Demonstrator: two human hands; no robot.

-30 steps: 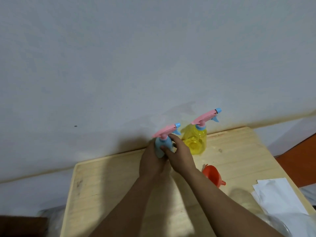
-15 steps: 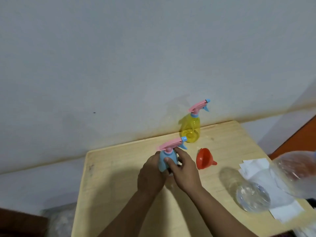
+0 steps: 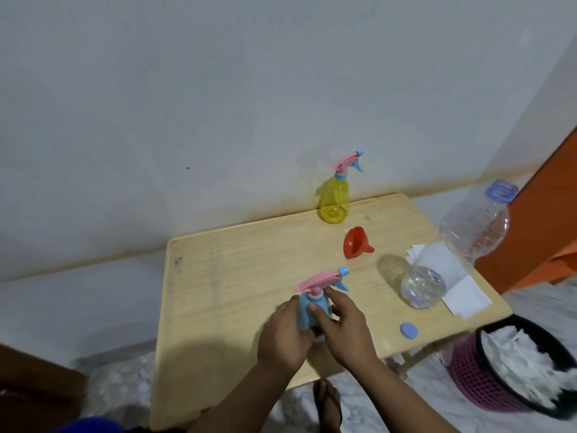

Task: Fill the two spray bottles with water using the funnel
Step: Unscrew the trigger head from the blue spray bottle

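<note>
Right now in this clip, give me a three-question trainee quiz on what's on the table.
1. True or false: the red funnel sits in the yellow spray bottle.
2. Which bottle do both hands hold: A) blue spray bottle, B) yellow spray bottle, C) clear water bottle?
3. Fill in: the loose blue cap lies on the ____.

Key: 1 false, it lies on the wooden table; 2 A, left hand and right hand; 3 table.

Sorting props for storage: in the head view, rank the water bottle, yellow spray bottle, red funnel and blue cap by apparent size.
Largest to smallest:
1. water bottle, though nearer the camera
2. yellow spray bottle
3. red funnel
4. blue cap
</note>
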